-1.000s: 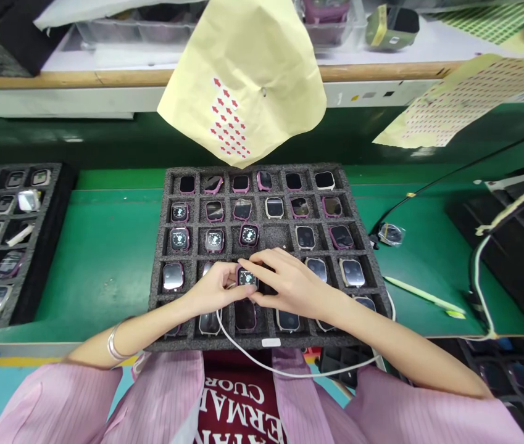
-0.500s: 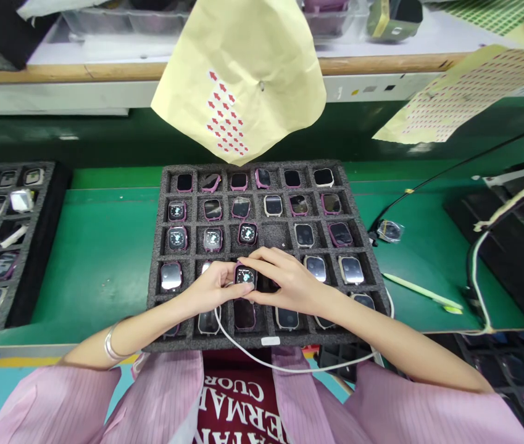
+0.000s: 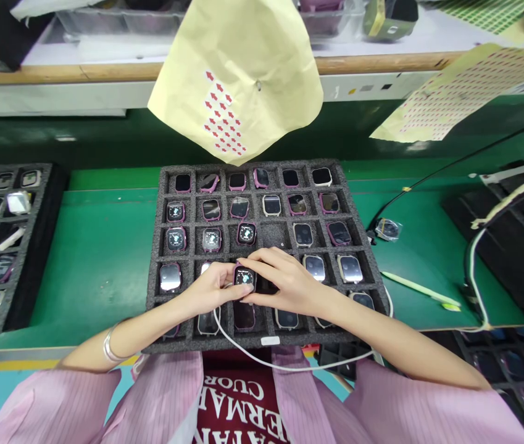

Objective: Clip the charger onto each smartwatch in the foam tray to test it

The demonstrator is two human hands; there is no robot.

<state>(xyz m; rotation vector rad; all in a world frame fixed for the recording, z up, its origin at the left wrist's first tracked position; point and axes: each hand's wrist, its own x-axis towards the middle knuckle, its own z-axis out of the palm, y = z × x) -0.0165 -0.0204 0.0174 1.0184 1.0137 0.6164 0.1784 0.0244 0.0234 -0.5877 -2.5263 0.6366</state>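
Between my two hands, above the middle of a dark foam tray [image 3: 271, 234], is a smartwatch body [image 3: 245, 277] with a purple frame and a lit dial. My left hand [image 3: 215, 285] pinches it from the left, thumb along its lower edge. My right hand [image 3: 284, 277] grips its right side with the fingertips. A white cable [image 3: 262, 362] runs from under my left hand, loops below the tray and passes beneath my right forearm. Strapless watch bodies fill most of the tray's compartments, among them a lit purple one [image 3: 246, 234] just above my hands.
Another foam tray [image 3: 30, 246] of watches stands at left. On the green bench [image 3: 99, 259] to the right lie a light green pen [image 3: 416, 287] and a small wrapped item [image 3: 388, 229]. Yellow sheets with red arrow stickers [image 3: 238, 80] hang from the shelf edge. Cables [image 3: 474, 259] run at far right.
The view has shifted very slightly. Both hands keep hold of the same watch body, with only a tiny shift of the right fingertips at its lower edge.
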